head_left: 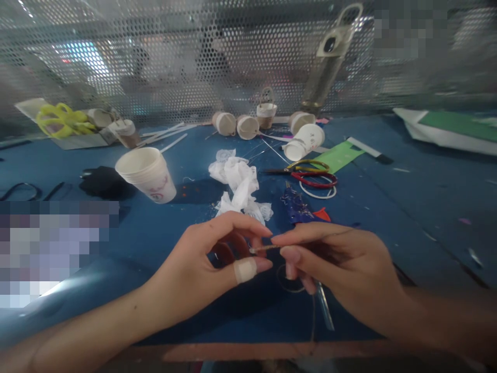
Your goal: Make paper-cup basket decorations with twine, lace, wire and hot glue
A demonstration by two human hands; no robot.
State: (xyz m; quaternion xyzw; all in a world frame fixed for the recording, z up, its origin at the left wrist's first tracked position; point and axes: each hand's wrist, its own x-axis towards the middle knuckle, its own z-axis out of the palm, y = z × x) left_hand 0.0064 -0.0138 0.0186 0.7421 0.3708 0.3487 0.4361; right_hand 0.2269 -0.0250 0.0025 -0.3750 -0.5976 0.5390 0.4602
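My right hand [337,264] pinches a thin strip wrapped in brown twine [272,247] between thumb and fingers. The strip's pale end points left, into the gap between the thumb and curled fingers of my left hand [217,254]. That hand is open, its thumb apart from the forefinger; whether a rear finger touches the strip I cannot tell. A beige plaster [245,270] circles the left thumb. Loose twine [313,316] hangs in a loop below my right hand towards the table edge. Just beyond the hands lie crumpled white tissue [240,181] and a blue glue gun-like object [295,204], partly covered.
Stacked paper cups [149,176] lean at the left. Red- and yellow-handled scissors [310,173] lie right of the tissue, near green paper [339,155]. Several twine-wrapped cups [247,127] line the mesh screen [233,62]. A clear rod [324,305] lies below my right hand.
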